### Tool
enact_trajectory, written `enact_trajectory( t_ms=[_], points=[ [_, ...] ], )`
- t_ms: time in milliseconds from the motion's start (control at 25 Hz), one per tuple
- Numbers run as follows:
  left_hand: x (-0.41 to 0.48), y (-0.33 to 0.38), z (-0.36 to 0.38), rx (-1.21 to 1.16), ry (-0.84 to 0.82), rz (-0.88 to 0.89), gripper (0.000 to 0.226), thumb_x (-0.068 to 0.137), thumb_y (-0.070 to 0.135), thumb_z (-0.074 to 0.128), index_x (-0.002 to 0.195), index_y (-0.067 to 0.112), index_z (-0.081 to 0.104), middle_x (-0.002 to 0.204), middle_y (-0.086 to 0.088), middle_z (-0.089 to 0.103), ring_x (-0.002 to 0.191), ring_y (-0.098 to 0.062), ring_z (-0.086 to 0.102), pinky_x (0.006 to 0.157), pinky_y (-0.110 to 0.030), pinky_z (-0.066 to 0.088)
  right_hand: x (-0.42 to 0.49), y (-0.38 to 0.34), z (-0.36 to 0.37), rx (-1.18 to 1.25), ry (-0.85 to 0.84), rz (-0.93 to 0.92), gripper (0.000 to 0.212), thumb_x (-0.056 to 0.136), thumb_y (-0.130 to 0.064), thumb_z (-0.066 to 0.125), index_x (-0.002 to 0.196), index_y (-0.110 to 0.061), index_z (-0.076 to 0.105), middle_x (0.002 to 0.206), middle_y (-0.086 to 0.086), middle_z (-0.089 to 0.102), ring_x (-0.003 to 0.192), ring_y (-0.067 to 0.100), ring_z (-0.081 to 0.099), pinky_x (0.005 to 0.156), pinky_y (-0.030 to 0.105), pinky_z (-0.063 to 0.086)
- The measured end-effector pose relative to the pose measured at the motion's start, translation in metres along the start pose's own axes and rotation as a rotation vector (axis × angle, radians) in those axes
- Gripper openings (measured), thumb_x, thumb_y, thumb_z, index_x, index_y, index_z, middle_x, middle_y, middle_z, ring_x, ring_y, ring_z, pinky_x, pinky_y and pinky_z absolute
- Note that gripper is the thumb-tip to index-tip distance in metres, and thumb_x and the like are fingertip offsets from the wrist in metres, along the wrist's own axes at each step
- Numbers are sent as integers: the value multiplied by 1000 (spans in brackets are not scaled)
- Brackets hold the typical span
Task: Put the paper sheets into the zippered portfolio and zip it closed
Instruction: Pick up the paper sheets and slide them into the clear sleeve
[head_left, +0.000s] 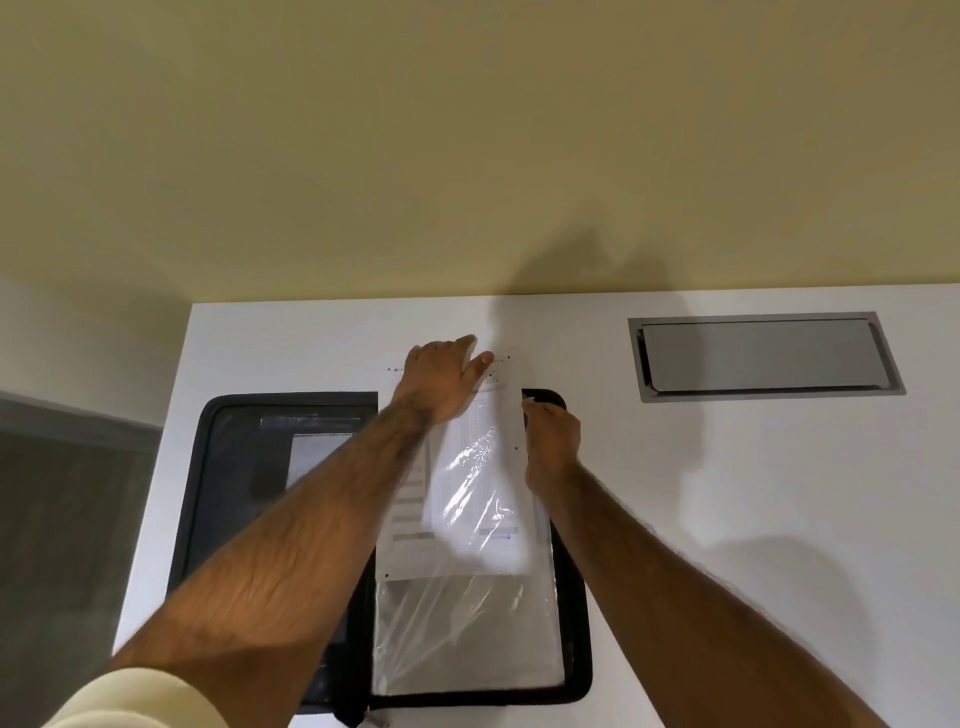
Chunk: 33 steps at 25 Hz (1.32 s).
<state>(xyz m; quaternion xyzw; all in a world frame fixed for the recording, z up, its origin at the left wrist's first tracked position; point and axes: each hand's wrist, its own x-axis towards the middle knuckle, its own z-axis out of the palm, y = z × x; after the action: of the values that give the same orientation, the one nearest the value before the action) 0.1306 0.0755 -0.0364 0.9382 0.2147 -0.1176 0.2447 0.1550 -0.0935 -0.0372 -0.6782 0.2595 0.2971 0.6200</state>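
lengthwise away, paper sheets (457, 499) under flat left hand (441, 379); right hand (553, 436) seemingly pinching their edge

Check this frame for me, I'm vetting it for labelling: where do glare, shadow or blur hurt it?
Head view: glare streaks the clear plastic sleeve over the white printed paper sheets, whose text is too soft to read; fingertips of the left hand look blurred; soft arm shadows fall on the white table.
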Motion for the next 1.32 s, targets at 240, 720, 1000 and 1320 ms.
enact_trajectory(
  t_ms=[240, 720, 1000, 1320],
  points=[
    [-37, -2, 10, -79, 23, 7, 69, 102, 61, 20, 153, 18, 39, 141, -8, 62, 134, -30, 51, 116, -48, 31, -2, -11, 5, 84, -62, 3, 21, 78, -1, 59, 95, 2, 71, 91, 22, 70, 77, 31, 64, 71, 42, 54],
    [-77, -4, 27, -240, -28, -67, 65, 94, 27, 60, 153, 31, 33, 136, -9, 55, 125, -27, 53, 100, -42, 56, 1, -13, 9, 142, 0, 78, 11, 83, -10, 67, 90, -5, 73, 73, 12, 70, 47, 20, 67, 45, 27, 55],
    [-125, -15, 44, -179, 221, -287, 65, 96, 27, 58, 155, 16, 33, 162, -8, 33, 148, -28, 30, 122, -46, 30, 2, -20, 8, -27, -16, 6, 11, 82, -10, 65, 86, -6, 73, 73, 11, 69, 60, 24, 65, 53, 29, 56],
    [-85, -8, 16, -144, 60, -115, 51, 92, 16, 52, 143, 19, 51, 136, -4, 55, 128, -27, 50, 103, -45, 52, 2, -23, 8, -61, -55, -52, 9, 83, -16, 67, 80, -8, 70, 67, 10, 66, 58, 22, 65, 53, 27, 54]
  ],
)
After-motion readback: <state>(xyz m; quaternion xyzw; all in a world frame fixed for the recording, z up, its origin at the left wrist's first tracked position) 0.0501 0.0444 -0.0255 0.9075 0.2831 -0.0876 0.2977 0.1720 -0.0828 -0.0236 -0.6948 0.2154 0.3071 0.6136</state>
